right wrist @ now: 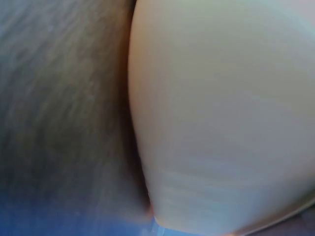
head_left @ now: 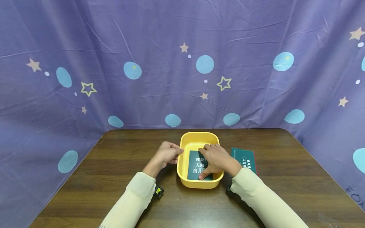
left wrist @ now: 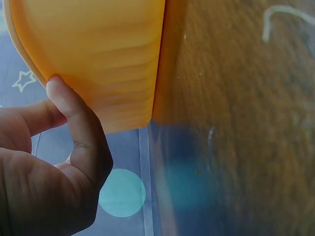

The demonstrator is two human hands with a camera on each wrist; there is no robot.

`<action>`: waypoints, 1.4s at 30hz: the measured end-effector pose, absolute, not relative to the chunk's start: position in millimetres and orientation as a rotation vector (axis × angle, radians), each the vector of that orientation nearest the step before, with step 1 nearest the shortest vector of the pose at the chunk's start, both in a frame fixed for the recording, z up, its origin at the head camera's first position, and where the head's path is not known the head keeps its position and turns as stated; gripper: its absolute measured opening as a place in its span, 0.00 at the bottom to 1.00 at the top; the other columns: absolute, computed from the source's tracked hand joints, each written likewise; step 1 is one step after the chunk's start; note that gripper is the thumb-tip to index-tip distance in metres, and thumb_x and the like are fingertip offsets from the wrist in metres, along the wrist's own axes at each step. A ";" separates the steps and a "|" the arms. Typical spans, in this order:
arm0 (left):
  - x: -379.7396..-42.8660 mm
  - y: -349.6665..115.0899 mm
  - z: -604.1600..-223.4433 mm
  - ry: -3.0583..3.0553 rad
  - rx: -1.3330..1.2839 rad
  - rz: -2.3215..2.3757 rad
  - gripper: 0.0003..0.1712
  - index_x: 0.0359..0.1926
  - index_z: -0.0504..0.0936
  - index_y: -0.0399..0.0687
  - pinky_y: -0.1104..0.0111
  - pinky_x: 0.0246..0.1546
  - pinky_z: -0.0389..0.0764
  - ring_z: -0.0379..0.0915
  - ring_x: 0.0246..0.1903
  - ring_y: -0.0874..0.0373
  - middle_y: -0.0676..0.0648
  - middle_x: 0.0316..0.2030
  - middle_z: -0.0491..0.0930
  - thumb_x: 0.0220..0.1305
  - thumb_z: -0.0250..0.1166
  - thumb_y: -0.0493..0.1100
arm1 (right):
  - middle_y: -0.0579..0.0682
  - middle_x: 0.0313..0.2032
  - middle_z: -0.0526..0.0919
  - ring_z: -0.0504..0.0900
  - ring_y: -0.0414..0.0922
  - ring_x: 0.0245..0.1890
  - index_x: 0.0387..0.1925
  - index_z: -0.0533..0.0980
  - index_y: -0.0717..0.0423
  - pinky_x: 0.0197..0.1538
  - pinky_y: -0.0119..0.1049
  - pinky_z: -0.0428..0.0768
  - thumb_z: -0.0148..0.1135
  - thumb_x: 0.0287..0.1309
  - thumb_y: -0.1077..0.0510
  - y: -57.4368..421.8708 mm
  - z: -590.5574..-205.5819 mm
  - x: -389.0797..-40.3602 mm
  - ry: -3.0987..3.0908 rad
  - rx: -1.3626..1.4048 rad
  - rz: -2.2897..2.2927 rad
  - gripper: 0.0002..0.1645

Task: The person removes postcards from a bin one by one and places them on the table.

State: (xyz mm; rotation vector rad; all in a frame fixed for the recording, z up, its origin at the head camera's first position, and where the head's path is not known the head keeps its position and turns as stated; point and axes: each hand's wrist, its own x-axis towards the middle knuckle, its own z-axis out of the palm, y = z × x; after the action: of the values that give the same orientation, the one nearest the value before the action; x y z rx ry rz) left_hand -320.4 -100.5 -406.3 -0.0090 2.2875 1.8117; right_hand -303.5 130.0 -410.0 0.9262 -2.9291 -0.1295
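Observation:
A yellow plastic basin (head_left: 199, 185) stands on the table, and a dark green book (head_left: 192, 164) with white lettering lies inside it. My left hand (head_left: 168, 154) pinches the basin's left rim; the left wrist view shows the fingers at the edge of its ribbed wall (left wrist: 118, 64). My right hand (head_left: 217, 159) reaches over the right rim and spans the book, thumb by its near edge and fingers by its far edge. It covers the book's right part. In the right wrist view the basin's outer wall (right wrist: 221, 113) fills most of the picture, and the hand is out of sight.
Another green book (head_left: 246, 159) with a red edge lies right of the basin, partly behind my right forearm. The brown wooden table (head_left: 128, 164) reaches back to a purple curtain (head_left: 159, 63) with stars and blue dots.

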 end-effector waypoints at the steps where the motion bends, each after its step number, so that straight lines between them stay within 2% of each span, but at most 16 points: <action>1: -320.4 -100.5 -406.3 2.288 -0.011 1.811 0.08 0.37 0.79 0.32 0.72 0.17 0.82 0.72 0.16 0.61 0.43 0.24 0.77 0.61 0.65 0.35 | 0.50 0.51 0.74 0.71 0.48 0.49 0.66 0.67 0.56 0.53 0.43 0.71 0.60 0.25 0.12 130.2 -410.4 -303.7 -2.923 0.923 -0.097 0.72; 7: -320.6 -101.1 -406.2 2.289 -0.017 1.802 0.08 0.37 0.79 0.32 0.71 0.18 0.82 0.72 0.16 0.61 0.44 0.24 0.77 0.61 0.66 0.35 | 0.47 0.44 0.73 0.71 0.45 0.44 0.61 0.68 0.56 0.53 0.41 0.73 0.67 0.28 0.18 131.3 -409.6 -304.1 -2.895 0.920 0.109 0.64; 15: -320.0 -100.6 -404.8 2.285 -0.027 1.814 0.07 0.36 0.79 0.32 0.72 0.16 0.81 0.71 0.16 0.62 0.40 0.25 0.78 0.61 0.66 0.34 | 0.50 0.49 0.72 0.69 0.46 0.48 0.63 0.65 0.58 0.53 0.39 0.75 0.73 0.31 0.26 129.9 -401.8 -302.2 -2.897 0.910 0.222 0.62; 19: -318.3 -100.9 -404.1 2.289 -0.016 1.818 0.07 0.36 0.79 0.32 0.72 0.16 0.81 0.71 0.16 0.61 0.39 0.26 0.78 0.60 0.65 0.34 | 0.51 0.49 0.70 0.68 0.45 0.46 0.64 0.66 0.58 0.52 0.38 0.76 0.75 0.42 0.35 129.8 -394.5 -298.1 -2.880 0.919 0.318 0.53; 24: -317.8 -100.6 -404.0 2.304 -0.020 1.808 0.06 0.36 0.79 0.33 0.72 0.16 0.81 0.71 0.16 0.61 0.39 0.26 0.78 0.61 0.65 0.34 | 0.52 0.46 0.71 0.71 0.43 0.41 0.60 0.69 0.60 0.47 0.37 0.78 0.64 0.63 0.53 129.5 -387.1 -295.1 -2.817 0.952 0.478 0.28; 27: -318.1 -100.2 -404.2 2.298 -0.018 1.815 0.06 0.36 0.78 0.33 0.73 0.15 0.80 0.70 0.16 0.61 0.40 0.25 0.77 0.60 0.65 0.34 | 0.53 0.47 0.74 0.72 0.44 0.44 0.57 0.71 0.62 0.50 0.38 0.78 0.53 0.67 0.65 129.5 -384.2 -295.2 -2.769 0.997 0.581 0.18; 31: -318.6 -99.7 -405.0 2.288 -0.008 1.825 0.06 0.35 0.78 0.32 0.73 0.15 0.80 0.70 0.16 0.61 0.42 0.24 0.76 0.60 0.65 0.33 | 0.55 0.49 0.76 0.73 0.45 0.49 0.54 0.70 0.64 0.54 0.41 0.76 0.45 0.65 0.72 130.5 -378.2 -292.4 -2.733 1.045 0.770 0.17; 38: -318.9 -99.6 -405.0 2.278 -0.009 1.834 0.06 0.35 0.77 0.33 0.72 0.15 0.80 0.70 0.15 0.61 0.44 0.22 0.75 0.60 0.65 0.33 | 0.52 0.45 0.75 0.74 0.44 0.45 0.52 0.68 0.63 0.50 0.39 0.77 0.41 0.67 0.71 132.7 -364.4 -285.9 -2.669 1.056 0.902 0.15; 42: -318.5 -99.7 -404.3 2.277 -0.004 1.831 0.06 0.36 0.77 0.32 0.72 0.16 0.81 0.71 0.16 0.61 0.44 0.22 0.75 0.60 0.65 0.33 | 0.54 0.50 0.74 0.73 0.45 0.49 0.55 0.67 0.63 0.51 0.40 0.77 0.39 0.70 0.70 136.8 -354.7 -281.5 -2.646 1.039 0.891 0.16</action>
State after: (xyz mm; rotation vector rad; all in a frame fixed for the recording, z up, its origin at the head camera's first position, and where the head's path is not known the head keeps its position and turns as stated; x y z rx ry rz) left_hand -318.5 -99.7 -404.3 -0.0041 2.2772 1.8311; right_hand -281.5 136.8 -354.7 1.0389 -2.6463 0.8907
